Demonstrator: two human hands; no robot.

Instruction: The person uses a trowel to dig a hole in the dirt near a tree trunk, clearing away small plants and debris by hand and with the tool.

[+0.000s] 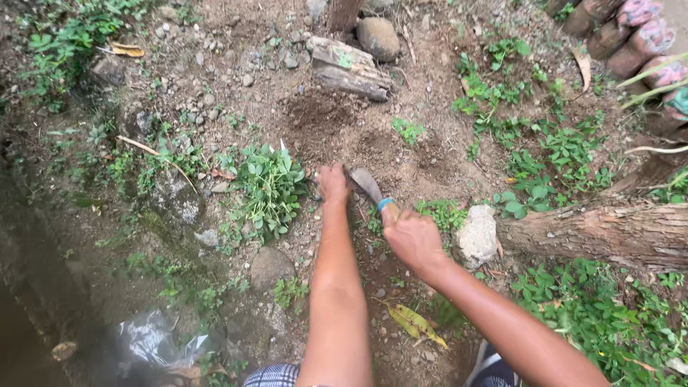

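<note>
Bare, stony soil (315, 122) stretches ahead, weeds crowding both sides. Right hand (412, 240) has its fingers wrapped around a trowel (367, 184), blade down in dirt beside the left hand (332, 183), whose grip cannot be told. Log (609, 233) borders right.

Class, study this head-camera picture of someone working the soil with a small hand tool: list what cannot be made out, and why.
- Head view: the tool's handle, hidden inside the right hand; only the blade shows.
- Whether the left hand grips anything: its fingers curl down out of sight into the soil.
- The log, cut off by the right edge.
- The plastic sheet, blurred in shadow.
</note>
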